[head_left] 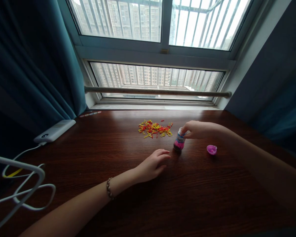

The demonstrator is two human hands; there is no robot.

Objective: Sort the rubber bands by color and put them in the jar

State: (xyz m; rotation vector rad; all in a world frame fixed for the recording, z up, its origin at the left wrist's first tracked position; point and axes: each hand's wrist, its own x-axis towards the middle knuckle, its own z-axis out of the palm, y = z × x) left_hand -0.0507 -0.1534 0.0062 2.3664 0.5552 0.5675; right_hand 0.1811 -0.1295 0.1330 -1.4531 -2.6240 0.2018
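Note:
A small clear bottle (pixel 179 142) with a pink and blue label and a dark bottom stands slightly tilted on the wooden table. My right hand (pixel 194 129) reaches in from the right, its fingers closed on the bottle's upper part. Left of the bottle, my left hand (pixel 154 164) is held low over the table with its fingers apart, nothing in them. Behind it lies a loose pile of small red and yellow pieces (pixel 155 128), too small to name surely. To the right of the bottle, a pink cap (pixel 211 149) rests with its hollow side up.
A white power bank (pixel 55 130) lies at the table's left edge, with a white cable (pixel 37 194) looping toward the front left. Blue curtain (pixel 39 65) hangs at the left. A rail (pixel 158 91) crosses the window behind the brown tabletop (pixel 108 131).

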